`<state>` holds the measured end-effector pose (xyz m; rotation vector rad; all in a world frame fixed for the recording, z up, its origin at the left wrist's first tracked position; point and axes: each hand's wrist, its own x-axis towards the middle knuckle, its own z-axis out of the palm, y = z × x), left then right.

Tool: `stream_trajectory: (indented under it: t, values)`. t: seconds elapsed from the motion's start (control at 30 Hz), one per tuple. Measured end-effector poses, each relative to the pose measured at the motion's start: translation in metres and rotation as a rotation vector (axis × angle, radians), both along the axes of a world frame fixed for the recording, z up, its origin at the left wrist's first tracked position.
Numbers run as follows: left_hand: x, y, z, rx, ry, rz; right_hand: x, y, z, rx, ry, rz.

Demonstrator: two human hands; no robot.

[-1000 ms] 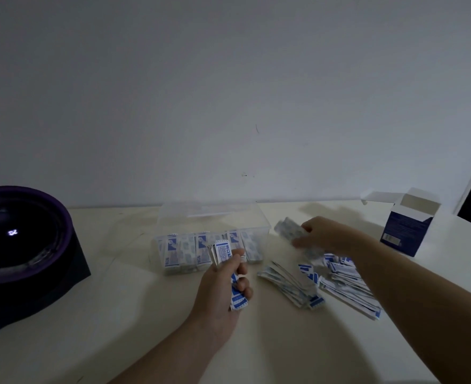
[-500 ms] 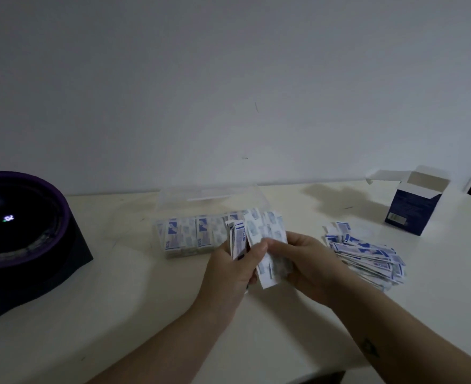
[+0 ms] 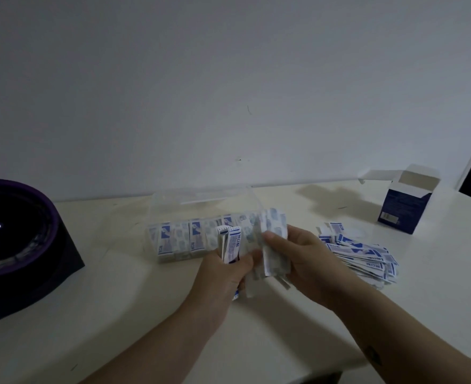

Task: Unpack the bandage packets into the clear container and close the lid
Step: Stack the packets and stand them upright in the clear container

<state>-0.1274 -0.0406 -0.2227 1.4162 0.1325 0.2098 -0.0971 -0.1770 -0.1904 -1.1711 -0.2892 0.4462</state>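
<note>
Clear container [image 3: 173, 206] sits mid-surface [image 3: 112, 295], with a row [image 3: 179, 241] of bandage packets standing inside along its front wall. Just before it, the left grip [image 3: 223, 273] clasps a stack [image 3: 231, 245] and the right grip [image 3: 300, 259] pinches a bundle [image 3: 274, 245]. A loose pile [image 3: 364, 253] lies to the right.

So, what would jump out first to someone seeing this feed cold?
At centre, the person's left grip holds a stack of bandage packets, the right grip a fanned bunch. Behind them the clear container holds a row of packets; a loose pile lies right, by the open blue box.
</note>
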Motion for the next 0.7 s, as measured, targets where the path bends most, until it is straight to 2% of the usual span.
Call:
stream_trajectory:
  t: [0.13,0.3,0.4,0.47,0.57,0.7]
  values:
    - [-0.004,-0.001,0.004,-0.02,0.038,-0.035,0.0,0.008,-0.007,-0.085,-0.025,-0.053]
    - [-0.001,0.003,0.006,-0.04,0.005,-0.022,0.004,0.002,-0.005,0.102,0.17,-0.114]
    - [0.001,0.006,0.008,0.23,-0.157,0.17,0.005,-0.007,0.0,0.177,0.245,-0.105]
    - [0.0,0.009,0.012,0.405,-0.365,0.235,0.005,-0.012,0.005,0.179,0.288,-0.056]
    - [-0.001,0.014,0.008,0.753,-0.716,0.225,0.0,-0.015,0.011,0.134,0.344,0.041]
    - [0.0,0.012,-0.001,0.898,-0.797,0.192,-0.004,-0.007,0.006,0.106,0.36,0.089]
